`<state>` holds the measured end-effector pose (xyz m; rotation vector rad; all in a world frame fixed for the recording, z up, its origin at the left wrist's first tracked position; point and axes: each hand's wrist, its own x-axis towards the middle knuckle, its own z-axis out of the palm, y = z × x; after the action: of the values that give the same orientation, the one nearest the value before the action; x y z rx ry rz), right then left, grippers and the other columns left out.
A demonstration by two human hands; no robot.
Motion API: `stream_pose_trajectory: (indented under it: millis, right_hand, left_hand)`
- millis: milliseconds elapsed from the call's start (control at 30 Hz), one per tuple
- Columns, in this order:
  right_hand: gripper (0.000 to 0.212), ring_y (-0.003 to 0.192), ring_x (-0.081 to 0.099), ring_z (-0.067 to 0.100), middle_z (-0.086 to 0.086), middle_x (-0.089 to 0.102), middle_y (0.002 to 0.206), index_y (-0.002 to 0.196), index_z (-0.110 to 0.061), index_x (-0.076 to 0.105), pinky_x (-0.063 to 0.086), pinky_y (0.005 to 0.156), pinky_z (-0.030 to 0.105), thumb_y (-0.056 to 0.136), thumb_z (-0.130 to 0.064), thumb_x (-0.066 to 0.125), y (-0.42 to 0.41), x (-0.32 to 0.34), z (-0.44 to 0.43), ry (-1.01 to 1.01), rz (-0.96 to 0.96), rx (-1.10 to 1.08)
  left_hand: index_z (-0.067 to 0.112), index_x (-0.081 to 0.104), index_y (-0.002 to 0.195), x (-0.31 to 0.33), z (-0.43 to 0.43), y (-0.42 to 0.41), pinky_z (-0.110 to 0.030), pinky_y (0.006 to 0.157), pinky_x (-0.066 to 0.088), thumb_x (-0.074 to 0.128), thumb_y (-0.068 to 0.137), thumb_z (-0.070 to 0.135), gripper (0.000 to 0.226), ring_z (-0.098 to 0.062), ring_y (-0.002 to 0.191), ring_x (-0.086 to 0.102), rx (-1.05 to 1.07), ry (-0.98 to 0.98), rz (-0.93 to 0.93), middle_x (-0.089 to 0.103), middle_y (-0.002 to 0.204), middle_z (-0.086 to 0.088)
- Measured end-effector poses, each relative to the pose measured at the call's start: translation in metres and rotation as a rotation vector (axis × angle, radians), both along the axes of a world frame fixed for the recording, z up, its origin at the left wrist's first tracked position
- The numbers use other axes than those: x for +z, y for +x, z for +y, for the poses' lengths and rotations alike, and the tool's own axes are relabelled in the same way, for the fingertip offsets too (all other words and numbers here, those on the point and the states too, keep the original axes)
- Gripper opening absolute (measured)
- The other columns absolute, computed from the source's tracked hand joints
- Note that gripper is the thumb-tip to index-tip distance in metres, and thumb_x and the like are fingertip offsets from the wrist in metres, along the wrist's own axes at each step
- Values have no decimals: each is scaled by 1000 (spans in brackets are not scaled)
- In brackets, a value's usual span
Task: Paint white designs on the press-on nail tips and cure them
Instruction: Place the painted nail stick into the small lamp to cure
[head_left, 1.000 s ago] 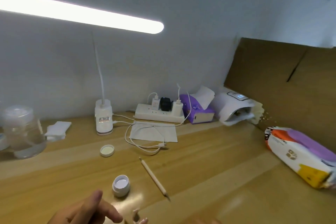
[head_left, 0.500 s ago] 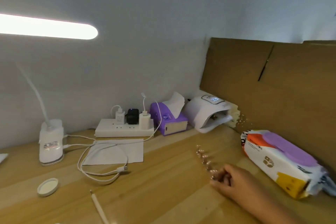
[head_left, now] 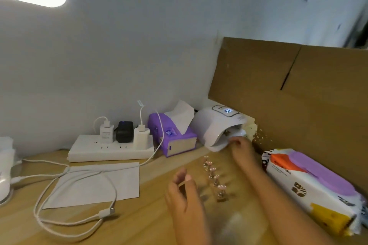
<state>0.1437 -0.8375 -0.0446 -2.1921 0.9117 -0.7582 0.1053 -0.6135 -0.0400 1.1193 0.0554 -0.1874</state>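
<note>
Between the 2 hands stands the row of nail tips (head_left: 214,178) (pink, on small stands). The left hand (head_left: 184,193) hovers relaxed, holding nothing. The right hand (head_left: 240,146) is at the curing lamp (head_left: 215,125) mouth, grip unclear.

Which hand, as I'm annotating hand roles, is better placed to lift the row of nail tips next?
Probably left. The left hand hovers open beside the row of nail tips, while the right hand is farther off, at the mouth of the curing lamp.
</note>
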Motion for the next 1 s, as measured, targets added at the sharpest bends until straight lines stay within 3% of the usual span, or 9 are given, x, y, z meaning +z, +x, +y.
stream_pose_trajectory:
  millis: [100, 167, 333, 433, 567, 667, 767, 867, 1000]
  right_hand:
    - [24, 107, 55, 35, 23, 62, 118, 110, 1, 64, 38, 78, 29, 94, -2, 46, 24, 0, -17, -13, 60, -50]
    - [28, 112, 52, 37, 25, 58, 122, 118, 1, 59, 40, 85, 35, 95, -5, 45, 34, 2, -25, 6, 134, -56]
    - [37, 124, 44, 39, 23, 53, 133, 127, -1, 56, 35, 101, 37, 98, -15, 37, 28, 7, -22, -49, 254, -4]
    - [64, 128, 39, 31, 13, 44, 139, 132, -17, 54, 29, 98, 30, 77, -35, 27, 3, 0, -2, -112, 405, -18]
    - [52, 131, 33, 27, 12, 36, 138, 129, -21, 48, 29, 109, 33, 83, -42, 38, -18, -7, 10, -46, 500, -180]
    - [60, 131, 29, 28, 16, 31, 137, 126, -26, 47, 26, 111, 34, 71, -43, 31, -26, -2, 15, -41, 562, -95]
    - [53, 132, 28, 37, 19, 29, 145, 146, -27, 38, 25, 108, 34, 93, -35, 45, -24, -4, 14, -140, 539, -45]
    - [45, 128, 30, 38, 20, 38, 141, 143, -35, 44, 24, 105, 32, 99, -25, 38, -17, -5, 11, -247, 535, -57]
    - [40, 121, 35, 42, 24, 39, 136, 138, -31, 51, 31, 102, 36, 101, -24, 37, -11, -3, 12, -202, 464, -142]
  left_hand:
    - [26, 58, 96, -8, -5, 7, -10, 62, 46, 50, 97, 9, 19, -13, 87, 56, 14, -5, -59, 53, 116, -9]
    - [28, 60, 93, -5, -8, 3, -11, 71, 45, 53, 95, 9, 20, -11, 86, 56, 31, 26, -115, 54, 110, -2]
    - [29, 62, 93, -9, -14, 1, -5, 70, 41, 54, 95, 11, 20, 10, 76, 55, 32, -20, -145, 53, 102, 10]
    - [28, 60, 93, -11, -13, 4, -15, 78, 44, 52, 96, 7, 22, 9, 77, 54, 15, -76, -132, 53, 105, 4]
    - [25, 57, 93, -10, -12, 4, -35, 89, 44, 50, 97, 5, 21, -9, 89, 54, -25, -121, -80, 52, 114, -10]
    - [22, 58, 91, -10, -10, 3, -25, 79, 42, 52, 96, 5, 20, 5, 75, 55, -42, -151, -73, 54, 115, -11]
    - [24, 61, 92, -11, -7, 3, -12, 70, 43, 53, 97, 9, 17, -1, 74, 55, -54, -135, -85, 56, 113, -7]
    - [26, 63, 93, -10, -6, 1, -6, 63, 42, 53, 97, 14, 16, -2, 73, 56, -67, -138, -90, 57, 110, -3]
    - [27, 63, 92, -9, -8, 2, -4, 62, 41, 53, 97, 16, 16, 3, 70, 58, -83, -125, -82, 58, 109, 1]
